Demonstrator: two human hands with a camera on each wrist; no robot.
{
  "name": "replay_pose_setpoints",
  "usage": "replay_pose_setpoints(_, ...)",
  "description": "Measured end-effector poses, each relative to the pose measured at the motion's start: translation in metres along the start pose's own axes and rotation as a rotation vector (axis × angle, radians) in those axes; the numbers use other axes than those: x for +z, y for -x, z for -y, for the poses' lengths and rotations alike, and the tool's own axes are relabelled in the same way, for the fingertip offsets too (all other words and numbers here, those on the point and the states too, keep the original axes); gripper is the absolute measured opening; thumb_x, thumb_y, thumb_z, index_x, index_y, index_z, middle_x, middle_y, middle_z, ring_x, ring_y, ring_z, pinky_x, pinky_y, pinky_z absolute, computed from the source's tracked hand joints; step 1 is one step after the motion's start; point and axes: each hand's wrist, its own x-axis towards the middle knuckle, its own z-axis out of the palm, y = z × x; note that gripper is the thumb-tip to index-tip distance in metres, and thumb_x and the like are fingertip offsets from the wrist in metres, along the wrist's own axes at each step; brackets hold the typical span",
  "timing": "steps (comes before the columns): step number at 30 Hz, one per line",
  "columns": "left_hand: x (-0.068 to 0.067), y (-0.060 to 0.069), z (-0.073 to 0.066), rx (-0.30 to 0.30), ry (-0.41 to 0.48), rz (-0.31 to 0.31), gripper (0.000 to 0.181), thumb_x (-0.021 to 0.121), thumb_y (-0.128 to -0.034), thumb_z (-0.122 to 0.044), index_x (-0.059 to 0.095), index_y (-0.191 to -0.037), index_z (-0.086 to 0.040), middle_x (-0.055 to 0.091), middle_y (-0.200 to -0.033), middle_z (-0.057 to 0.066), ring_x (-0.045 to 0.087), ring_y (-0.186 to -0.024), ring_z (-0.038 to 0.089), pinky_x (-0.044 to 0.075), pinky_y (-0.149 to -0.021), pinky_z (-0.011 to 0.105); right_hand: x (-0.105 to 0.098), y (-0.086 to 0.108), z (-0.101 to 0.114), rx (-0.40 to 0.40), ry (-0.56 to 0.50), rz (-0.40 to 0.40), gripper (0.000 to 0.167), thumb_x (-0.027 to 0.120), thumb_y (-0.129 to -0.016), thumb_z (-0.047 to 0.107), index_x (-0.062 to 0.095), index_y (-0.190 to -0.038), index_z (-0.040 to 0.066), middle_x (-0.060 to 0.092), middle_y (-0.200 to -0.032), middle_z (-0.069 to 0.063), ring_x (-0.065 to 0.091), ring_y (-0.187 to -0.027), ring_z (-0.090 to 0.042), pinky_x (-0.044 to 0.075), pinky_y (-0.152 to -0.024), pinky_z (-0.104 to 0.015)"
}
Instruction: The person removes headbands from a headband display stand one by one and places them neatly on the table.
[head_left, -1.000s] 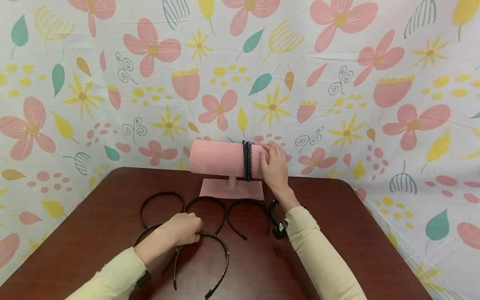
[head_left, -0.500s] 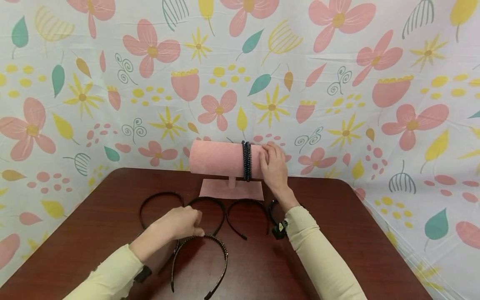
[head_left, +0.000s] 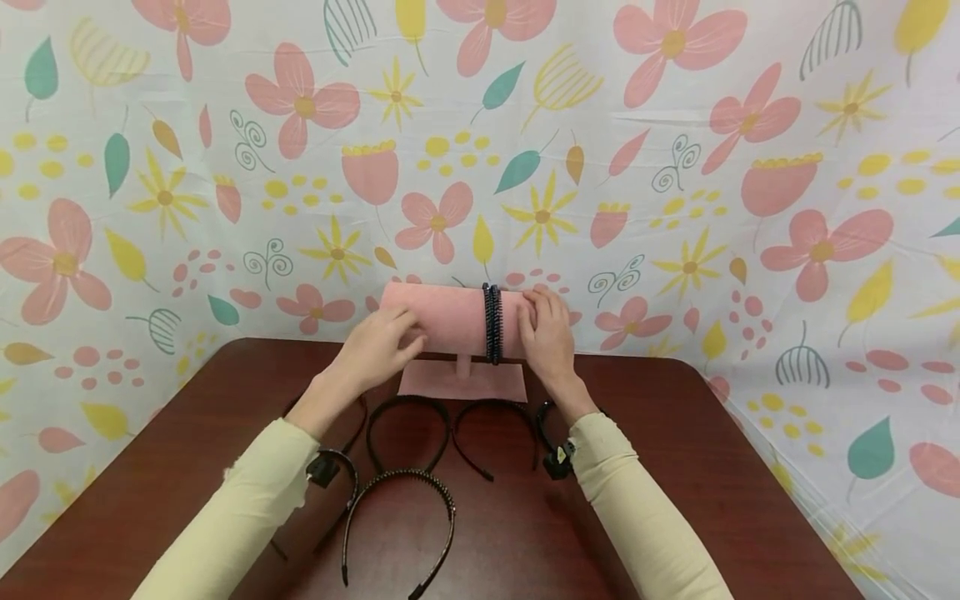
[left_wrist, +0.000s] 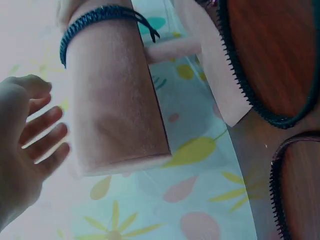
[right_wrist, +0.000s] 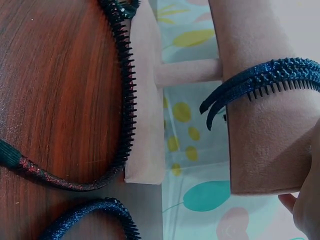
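A pink T-shaped headband stand [head_left: 442, 317] stands at the table's back, its padded roll lying crosswise. Two dark, toothed headbands [head_left: 492, 323] hang side by side around the roll toward its right end. My right hand [head_left: 550, 333] holds that right end, with fingers over the top; part of the hand is cut off in the right wrist view. Near the left end is my left hand [head_left: 381, 346], its fingers loosely bent and holding nothing. In the left wrist view a gap shows between these fingers [left_wrist: 52, 120] and the roll.
Several dark headbands lie on the brown table [head_left: 600, 517]. The nearest headband [head_left: 452, 517] is in front, and another headband [head_left: 491, 402] lies before the stand's base. My left arm partly covers others. A flowered cloth [head_left: 652, 208] hangs behind the table.
My left hand has let go of the front headband and moved up and away to the roll's left end. The front headband stays on the table. My right hand has kept its place.
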Motion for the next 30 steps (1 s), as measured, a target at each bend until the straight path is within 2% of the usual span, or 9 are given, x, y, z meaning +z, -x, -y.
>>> replay_pose_setpoints(4, 0.005, -0.015, 0.01, 0.043, 0.007, -0.119, 0.012, 0.061, -0.0934, -0.014, 0.068, -0.103, -0.01, 0.063, -0.11, 0.008, 0.057, -0.101, 0.029, 0.046, -0.088, 0.045, 0.0, 0.0, 0.0, 0.004, 0.007, 0.011, 0.037, 0.05, -0.103, 0.031, 0.062, -0.127, 0.006, 0.054, -0.14, -0.015, 0.044, -0.135, -0.031, 0.037, -0.113, -0.049)
replay_pose_setpoints(8, 0.009, -0.028, 0.016, 0.031, 0.003, -0.165, 0.016, 0.061, -0.0941, -0.014, 0.068, -0.107, -0.009, 0.062, -0.119, 0.011, 0.054, -0.114, 0.033, 0.041, -0.101, 0.051, -0.001, 0.0, 0.002, 0.008, 0.001, 0.015, 0.037, 0.05, -0.103, 0.031, 0.062, -0.127, 0.006, 0.054, -0.14, -0.016, 0.044, -0.136, -0.031, 0.036, -0.113, -0.048)
replay_pose_setpoints(13, 0.014, -0.042, 0.022, -0.015, 0.011, -0.119, 0.029, 0.062, -0.0971, -0.026, 0.066, -0.121, -0.009, 0.057, -0.135, 0.012, 0.047, -0.13, 0.034, 0.033, -0.113, 0.052, -0.002, -0.001, 0.002, 0.005, -0.001, 0.012, 0.036, 0.051, -0.103, 0.029, 0.062, -0.127, 0.005, 0.055, -0.139, -0.017, 0.044, -0.135, -0.032, 0.036, -0.113, -0.048)
replay_pose_setpoints(16, 0.019, -0.051, 0.024, -0.019, -0.006, -0.088, 0.036, 0.06, -0.0983, -0.032, 0.063, -0.126, -0.009, 0.055, -0.14, 0.012, 0.046, -0.134, 0.033, 0.03, -0.116, 0.05, -0.001, -0.001, 0.001, 0.002, 0.0, 0.009, 0.035, 0.051, -0.103, 0.029, 0.062, -0.126, 0.005, 0.055, -0.139, -0.017, 0.045, -0.134, -0.032, 0.036, -0.113, -0.049)
replay_pose_setpoints(24, 0.041, -0.061, 0.029, -0.04, -0.1, -0.018, 0.05, 0.051, -0.1008, -0.046, 0.057, -0.138, -0.013, 0.053, -0.146, 0.008, 0.047, -0.136, 0.029, 0.032, -0.115, 0.048, 0.001, 0.0, -0.001, 0.006, -0.002, 0.015, 0.036, 0.051, -0.103, 0.03, 0.062, -0.127, 0.006, 0.054, -0.14, -0.015, 0.045, -0.135, -0.032, 0.037, -0.113, -0.049)
replay_pose_setpoints(27, 0.047, -0.062, 0.03, -0.042, -0.154, -0.016, 0.051, 0.048, -0.1012, -0.049, 0.057, -0.139, -0.017, 0.055, -0.145, 0.005, 0.049, -0.134, 0.028, 0.033, -0.115, 0.049, 0.001, -0.001, -0.002, 0.008, 0.003, 0.017, 0.036, 0.05, -0.103, 0.03, 0.062, -0.127, 0.006, 0.054, -0.14, -0.015, 0.045, -0.135, -0.031, 0.037, -0.113, -0.048)
replay_pose_setpoints(30, 0.054, -0.062, 0.031, -0.021, -0.22, -0.06, 0.05, 0.046, -0.1011, -0.05, 0.059, -0.137, -0.019, 0.06, -0.139, 0.004, 0.053, -0.13, 0.026, 0.034, -0.116, 0.047, -0.001, -0.001, -0.002, 0.009, 0.012, 0.024, 0.036, 0.049, -0.104, 0.031, 0.062, -0.127, 0.006, 0.054, -0.14, -0.014, 0.044, -0.135, -0.031, 0.037, -0.113, -0.047)
